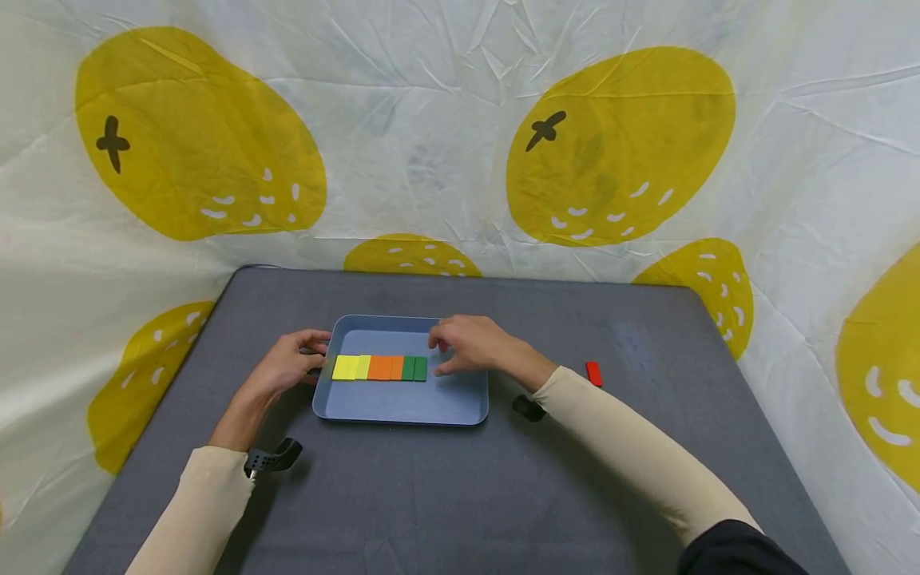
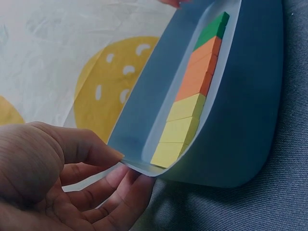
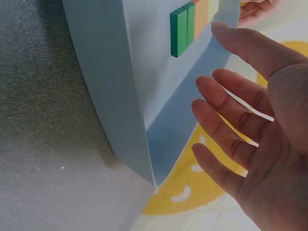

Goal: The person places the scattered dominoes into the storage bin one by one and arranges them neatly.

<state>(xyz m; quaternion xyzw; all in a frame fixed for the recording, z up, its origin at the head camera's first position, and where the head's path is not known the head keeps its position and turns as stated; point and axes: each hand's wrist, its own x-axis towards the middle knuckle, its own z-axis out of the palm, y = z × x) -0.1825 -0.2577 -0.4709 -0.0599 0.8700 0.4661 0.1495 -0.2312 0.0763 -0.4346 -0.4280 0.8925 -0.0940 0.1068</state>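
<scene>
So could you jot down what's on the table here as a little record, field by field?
Surface: grey table
Tray: blue tray
In tray: row of flat blocks, yellow, orange, green
Outside tray: red block, right of it
Left hand: fingers curled at the tray's left rim
Right hand: open, above the tray beside the green blocks
Backdrop: white cloth with yellow fruit print

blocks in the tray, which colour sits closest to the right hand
The green blocks, at the row's end beside the right hand; the orange blocks and yellow blocks lie further toward the left hand.

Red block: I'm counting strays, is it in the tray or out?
Out. The red block lies on the grey table, right of the blue tray.
</scene>
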